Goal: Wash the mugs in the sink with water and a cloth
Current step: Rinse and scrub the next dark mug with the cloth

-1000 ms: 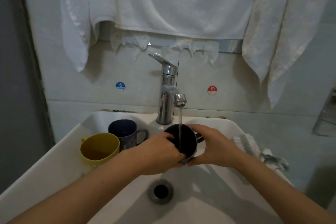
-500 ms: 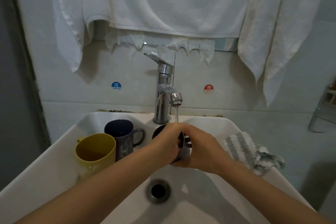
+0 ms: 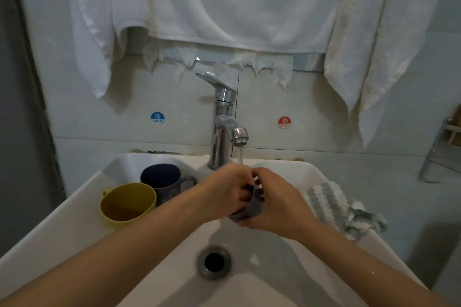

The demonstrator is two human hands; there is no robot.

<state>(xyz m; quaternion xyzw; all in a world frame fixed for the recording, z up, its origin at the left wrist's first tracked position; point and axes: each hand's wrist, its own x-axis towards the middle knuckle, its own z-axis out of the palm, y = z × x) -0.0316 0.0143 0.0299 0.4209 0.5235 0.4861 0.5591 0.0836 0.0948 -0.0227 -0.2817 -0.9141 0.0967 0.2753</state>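
Single head cam, wide-angle, sitting right over the sink (image 3: 67,217) and looking forward and down from close in; faucet (image 3: 222,137) is landing mid-frame, tiled wall (image 3: 74,122) and hanging towel (image 3: 224,0) are filling the top, sink is taking the bottom half.

I read two round stickers on the wall tile — blue "COLD" (image 3: 157,118) at ten o'clock of the tap (image 3: 222,129), red "HOT" (image 3: 284,122) at three.

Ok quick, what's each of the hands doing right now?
Left hand: fingers curled round the dark mug, holding it under the tap.
Right hand: grips the same mug.
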